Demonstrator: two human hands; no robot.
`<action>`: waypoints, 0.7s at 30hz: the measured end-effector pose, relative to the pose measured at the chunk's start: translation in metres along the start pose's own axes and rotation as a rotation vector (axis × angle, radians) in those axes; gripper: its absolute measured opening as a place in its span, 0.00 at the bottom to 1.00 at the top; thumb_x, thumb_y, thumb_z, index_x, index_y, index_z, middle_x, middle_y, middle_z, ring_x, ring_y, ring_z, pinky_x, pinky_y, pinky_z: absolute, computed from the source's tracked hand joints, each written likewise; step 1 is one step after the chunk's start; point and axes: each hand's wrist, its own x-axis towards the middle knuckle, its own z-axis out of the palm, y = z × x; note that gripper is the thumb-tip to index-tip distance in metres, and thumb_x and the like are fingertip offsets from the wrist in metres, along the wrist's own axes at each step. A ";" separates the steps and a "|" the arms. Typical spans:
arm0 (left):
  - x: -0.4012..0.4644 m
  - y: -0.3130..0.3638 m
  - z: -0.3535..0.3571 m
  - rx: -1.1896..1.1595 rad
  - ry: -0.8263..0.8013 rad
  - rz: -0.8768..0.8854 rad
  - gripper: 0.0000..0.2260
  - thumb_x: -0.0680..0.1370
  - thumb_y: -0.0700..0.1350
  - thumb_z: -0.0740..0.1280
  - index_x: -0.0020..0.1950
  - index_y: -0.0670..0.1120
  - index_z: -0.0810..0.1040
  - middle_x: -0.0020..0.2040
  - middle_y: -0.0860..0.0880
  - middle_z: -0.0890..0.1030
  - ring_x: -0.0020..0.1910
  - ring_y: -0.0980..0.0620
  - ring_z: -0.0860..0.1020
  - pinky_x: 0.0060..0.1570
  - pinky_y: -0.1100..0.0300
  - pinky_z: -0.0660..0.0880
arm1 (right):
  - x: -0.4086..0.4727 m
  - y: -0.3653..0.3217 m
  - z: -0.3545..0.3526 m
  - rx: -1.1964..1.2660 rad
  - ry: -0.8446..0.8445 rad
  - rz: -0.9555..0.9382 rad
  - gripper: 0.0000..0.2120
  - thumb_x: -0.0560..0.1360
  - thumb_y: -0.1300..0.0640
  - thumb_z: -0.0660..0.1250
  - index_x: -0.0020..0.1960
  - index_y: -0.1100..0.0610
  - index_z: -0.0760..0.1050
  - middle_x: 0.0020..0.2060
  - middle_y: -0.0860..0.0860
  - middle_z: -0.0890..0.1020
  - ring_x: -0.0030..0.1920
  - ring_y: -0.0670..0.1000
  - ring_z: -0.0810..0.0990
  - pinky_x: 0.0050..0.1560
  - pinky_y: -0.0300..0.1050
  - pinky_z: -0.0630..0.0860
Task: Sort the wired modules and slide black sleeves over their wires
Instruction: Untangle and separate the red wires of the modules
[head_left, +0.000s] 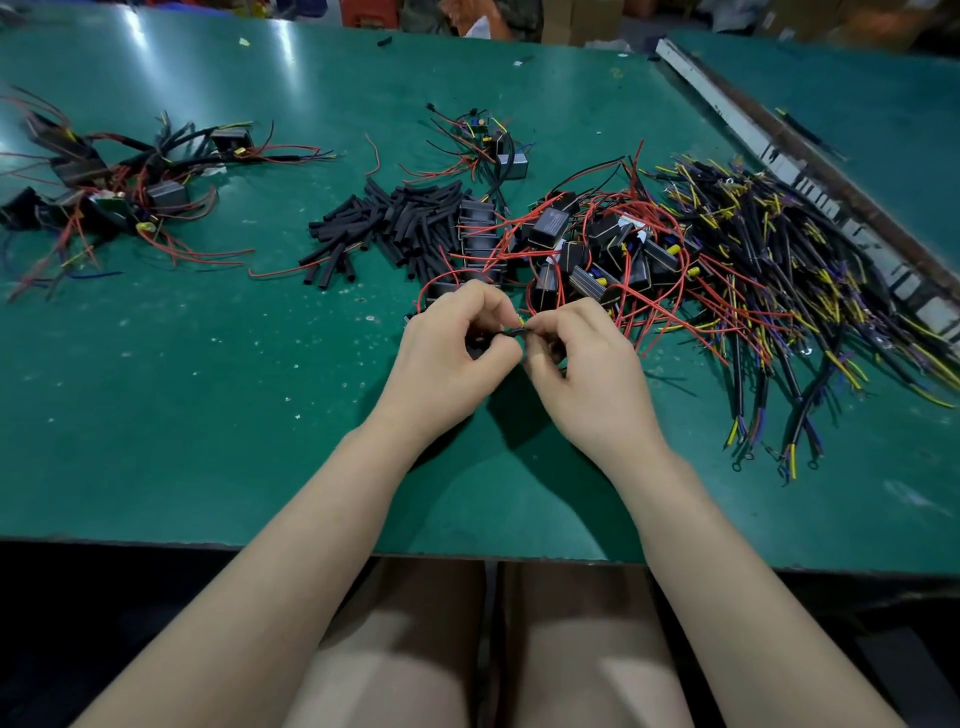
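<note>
Far left on the worn green tabletop (208, 415): a loose tangle of black box-shaped modules with red, black and yellow wires (111, 187). Toward the middle: a heap of short black tubular sleeves (387, 223), lying just beside a dense pile of black rectangular wired modules (587, 249) laced with red leads. Behind these, well apart: a small cluster of modules with thin wires (493, 145).

Near the front edge, left hand (457, 343), fingers curled, thumb and forefinger pinching one short black sleeve piece (511, 332) (mostly hidden). Touching it fingertip to fingertip, right hand (582, 364), grip likewise closed in a pinch on the same small dark piece, a yellow tip showing just above it.

Further right: a broad fan of black-jacketed cables with yellow, purple and red ends (779, 291). Along the far right: a long pale metal strip (810, 187) lying diagonally.
</note>
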 end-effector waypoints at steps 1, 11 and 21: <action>0.000 0.001 0.000 0.016 -0.005 0.010 0.07 0.68 0.42 0.63 0.41 0.53 0.72 0.36 0.55 0.76 0.39 0.54 0.74 0.43 0.60 0.71 | 0.000 -0.001 0.000 -0.017 -0.009 0.003 0.09 0.77 0.58 0.64 0.54 0.60 0.78 0.51 0.54 0.77 0.47 0.57 0.78 0.47 0.57 0.76; 0.001 -0.004 0.002 0.037 0.007 0.027 0.06 0.70 0.42 0.64 0.44 0.51 0.74 0.39 0.54 0.78 0.39 0.55 0.75 0.43 0.64 0.71 | -0.002 -0.001 0.001 0.018 0.051 0.009 0.08 0.78 0.58 0.64 0.53 0.60 0.78 0.50 0.53 0.77 0.45 0.54 0.76 0.45 0.55 0.75; 0.003 -0.006 0.003 0.136 0.041 0.118 0.03 0.75 0.41 0.67 0.46 0.43 0.79 0.40 0.53 0.76 0.40 0.59 0.71 0.43 0.72 0.66 | -0.002 0.000 -0.001 0.108 0.124 -0.010 0.07 0.79 0.59 0.64 0.53 0.61 0.79 0.47 0.53 0.78 0.43 0.44 0.71 0.45 0.43 0.70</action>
